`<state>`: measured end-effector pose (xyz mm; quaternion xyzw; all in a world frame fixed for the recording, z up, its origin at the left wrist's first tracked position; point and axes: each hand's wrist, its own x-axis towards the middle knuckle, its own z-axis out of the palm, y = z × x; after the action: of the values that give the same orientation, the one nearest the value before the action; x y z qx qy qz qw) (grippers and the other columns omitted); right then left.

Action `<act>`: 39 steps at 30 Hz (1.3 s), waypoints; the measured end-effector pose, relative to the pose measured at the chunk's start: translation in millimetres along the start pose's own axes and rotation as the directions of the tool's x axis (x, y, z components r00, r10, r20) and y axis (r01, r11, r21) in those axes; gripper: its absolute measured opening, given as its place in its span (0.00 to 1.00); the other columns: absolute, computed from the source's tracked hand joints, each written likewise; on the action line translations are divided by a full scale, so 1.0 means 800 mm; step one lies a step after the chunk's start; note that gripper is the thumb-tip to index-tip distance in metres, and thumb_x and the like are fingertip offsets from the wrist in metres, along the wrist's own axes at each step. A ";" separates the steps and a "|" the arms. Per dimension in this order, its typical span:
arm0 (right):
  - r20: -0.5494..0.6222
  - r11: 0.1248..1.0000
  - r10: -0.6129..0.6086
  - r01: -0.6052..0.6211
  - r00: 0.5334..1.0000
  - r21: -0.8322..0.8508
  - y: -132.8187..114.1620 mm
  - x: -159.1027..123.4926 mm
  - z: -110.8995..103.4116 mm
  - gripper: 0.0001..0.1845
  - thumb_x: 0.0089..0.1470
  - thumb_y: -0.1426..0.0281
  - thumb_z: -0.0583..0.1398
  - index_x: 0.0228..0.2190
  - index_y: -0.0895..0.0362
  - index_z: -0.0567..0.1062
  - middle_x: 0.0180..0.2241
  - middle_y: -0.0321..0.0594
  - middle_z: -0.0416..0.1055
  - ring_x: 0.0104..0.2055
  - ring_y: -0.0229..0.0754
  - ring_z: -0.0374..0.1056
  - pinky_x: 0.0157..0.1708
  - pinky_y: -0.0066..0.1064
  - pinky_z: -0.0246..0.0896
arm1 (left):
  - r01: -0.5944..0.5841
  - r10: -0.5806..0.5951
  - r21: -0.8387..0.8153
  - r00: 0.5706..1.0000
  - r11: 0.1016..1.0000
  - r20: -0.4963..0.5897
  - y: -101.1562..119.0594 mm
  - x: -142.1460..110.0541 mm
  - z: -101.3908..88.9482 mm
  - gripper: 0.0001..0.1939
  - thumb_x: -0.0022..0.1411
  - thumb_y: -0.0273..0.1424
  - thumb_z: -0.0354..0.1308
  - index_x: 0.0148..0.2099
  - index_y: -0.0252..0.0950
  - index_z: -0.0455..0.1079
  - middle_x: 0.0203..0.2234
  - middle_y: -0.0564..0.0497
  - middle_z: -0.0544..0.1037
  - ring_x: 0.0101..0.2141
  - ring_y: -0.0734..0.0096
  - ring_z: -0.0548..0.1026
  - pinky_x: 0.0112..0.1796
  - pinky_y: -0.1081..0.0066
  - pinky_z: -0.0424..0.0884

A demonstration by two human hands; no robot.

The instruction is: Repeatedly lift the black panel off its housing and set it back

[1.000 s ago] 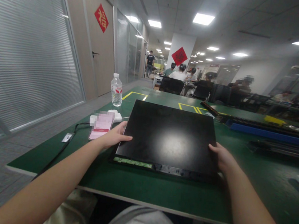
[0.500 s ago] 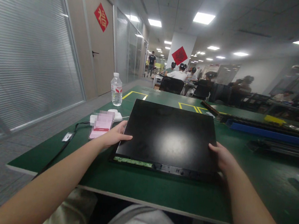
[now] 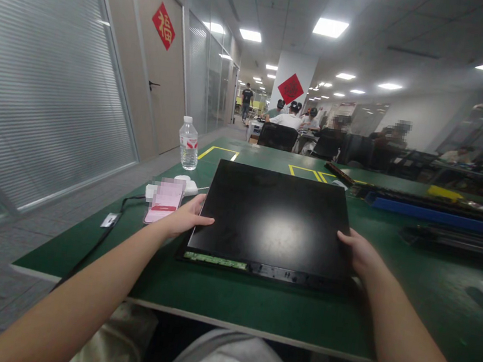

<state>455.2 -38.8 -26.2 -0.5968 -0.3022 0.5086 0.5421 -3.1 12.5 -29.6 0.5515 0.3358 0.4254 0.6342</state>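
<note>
A large black flat panel [image 3: 274,218] lies on the green table [image 3: 251,307], with a strip of green circuit board showing along its near edge. My left hand [image 3: 185,219] grips the panel's left side near the front corner, thumb on top. My right hand [image 3: 359,253] grips its right side the same way. Both sets of fingers curl under the edges and are partly hidden.
A phone [image 3: 164,201] and a white charger [image 3: 187,186] with a black cable [image 3: 100,239] lie left of the panel. A water bottle [image 3: 188,144] stands further back. Long dark and blue parts [image 3: 437,215] fill the right side. Several people sit at desks beyond.
</note>
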 end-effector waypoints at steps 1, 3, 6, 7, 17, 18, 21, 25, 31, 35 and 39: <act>-0.001 1.000 -0.004 0.004 1.000 -0.002 0.000 0.000 0.000 0.18 0.47 0.74 0.62 0.42 0.48 0.72 0.30 0.39 0.77 0.28 0.48 0.72 0.30 0.40 0.69 | 0.002 -0.002 -0.001 1.000 1.000 0.002 0.000 0.000 0.000 0.39 0.46 0.23 0.72 0.58 0.39 0.61 0.44 0.45 0.82 0.44 0.53 0.81 0.52 0.50 0.71; -0.002 1.000 -0.007 0.007 1.000 -0.002 0.000 0.000 0.000 0.18 0.47 0.74 0.62 0.41 0.48 0.73 0.30 0.39 0.77 0.28 0.48 0.72 0.30 0.40 0.68 | 0.002 -0.002 -0.004 1.000 1.000 0.003 0.000 0.000 -0.001 0.38 0.46 0.23 0.72 0.58 0.39 0.61 0.46 0.45 0.81 0.44 0.53 0.81 0.52 0.51 0.71; -0.004 1.000 -0.006 0.006 1.000 -0.002 0.000 0.000 0.001 0.18 0.47 0.74 0.62 0.41 0.48 0.73 0.31 0.39 0.78 0.29 0.48 0.73 0.30 0.39 0.68 | 0.002 -0.002 -0.003 1.000 1.000 0.001 0.000 0.000 -0.001 0.38 0.46 0.22 0.72 0.58 0.39 0.62 0.47 0.44 0.81 0.45 0.52 0.81 0.51 0.52 0.71; -0.003 1.000 -0.006 0.006 1.000 -0.003 0.001 0.000 0.001 0.18 0.47 0.74 0.62 0.41 0.48 0.73 0.31 0.39 0.78 0.29 0.48 0.73 0.29 0.39 0.68 | 0.004 -0.004 -0.001 1.000 1.000 -0.001 0.000 0.000 -0.001 0.38 0.46 0.22 0.72 0.58 0.39 0.61 0.47 0.44 0.81 0.45 0.52 0.81 0.51 0.52 0.72; 0.012 1.000 -0.009 0.009 1.000 0.028 0.004 0.005 -0.002 0.20 0.45 0.74 0.63 0.42 0.49 0.72 0.30 0.38 0.77 0.27 0.46 0.72 0.26 0.34 0.66 | 0.005 -0.005 0.001 1.000 1.000 -0.013 0.001 0.000 0.000 0.39 0.45 0.23 0.73 0.58 0.39 0.60 0.47 0.44 0.81 0.49 0.50 0.79 0.52 0.52 0.72; 0.012 1.000 -0.005 0.004 1.000 0.027 0.004 0.006 -0.003 0.20 0.45 0.74 0.63 0.42 0.49 0.72 0.30 0.38 0.77 0.27 0.46 0.73 0.26 0.34 0.66 | 0.006 -0.006 0.004 1.000 1.000 -0.013 0.001 0.000 0.000 0.39 0.45 0.23 0.72 0.58 0.39 0.60 0.47 0.44 0.81 0.48 0.49 0.79 0.52 0.51 0.72; 0.010 1.000 -0.003 0.003 1.000 0.014 0.004 0.007 -0.004 0.19 0.46 0.74 0.63 0.43 0.50 0.72 0.30 0.38 0.78 0.27 0.46 0.73 0.26 0.35 0.67 | 0.007 -0.006 0.013 1.000 1.000 -0.017 0.003 -0.001 0.001 0.40 0.45 0.23 0.72 0.59 0.39 0.60 0.46 0.44 0.81 0.47 0.49 0.80 0.50 0.51 0.73; 0.002 1.000 -0.015 0.015 1.000 -0.002 0.004 0.006 -0.003 0.19 0.47 0.74 0.62 0.42 0.50 0.72 0.31 0.39 0.78 0.27 0.46 0.73 0.27 0.36 0.67 | 0.015 -0.015 0.014 1.000 1.000 -0.024 0.005 -0.003 0.004 0.40 0.45 0.24 0.72 0.59 0.39 0.60 0.47 0.43 0.81 0.46 0.49 0.80 0.49 0.51 0.74; -0.007 1.000 -0.014 0.014 1.000 -0.011 0.003 0.005 -0.001 0.19 0.47 0.74 0.62 0.42 0.51 0.73 0.31 0.40 0.78 0.28 0.46 0.73 0.28 0.36 0.68 | 0.007 -0.007 0.021 0.999 1.000 -0.034 0.005 -0.002 0.004 0.39 0.44 0.24 0.73 0.58 0.40 0.62 0.48 0.43 0.81 0.48 0.50 0.79 0.50 0.53 0.74; -0.005 0.999 -0.017 0.017 1.000 -0.032 0.005 0.007 -0.003 0.19 0.46 0.73 0.62 0.43 0.50 0.72 0.31 0.40 0.78 0.29 0.47 0.74 0.29 0.37 0.68 | 0.002 -0.001 0.024 1.000 1.000 -0.030 0.005 -0.003 0.004 0.40 0.45 0.24 0.73 0.58 0.40 0.61 0.48 0.44 0.81 0.47 0.50 0.80 0.48 0.54 0.75; -0.009 0.996 -0.042 0.041 0.999 -0.073 0.008 0.011 -0.005 0.18 0.46 0.71 0.62 0.42 0.50 0.72 0.31 0.40 0.78 0.30 0.48 0.75 0.30 0.38 0.69 | 0.002 -0.001 0.017 0.999 1.000 -0.032 0.005 -0.003 0.005 0.39 0.45 0.23 0.73 0.57 0.39 0.61 0.47 0.44 0.81 0.46 0.51 0.81 0.47 0.55 0.76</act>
<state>460.2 -33.5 -35.1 -0.6125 -0.3299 0.4826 0.5320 -1.3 9.1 -25.1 0.5496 0.3500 0.4309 0.6244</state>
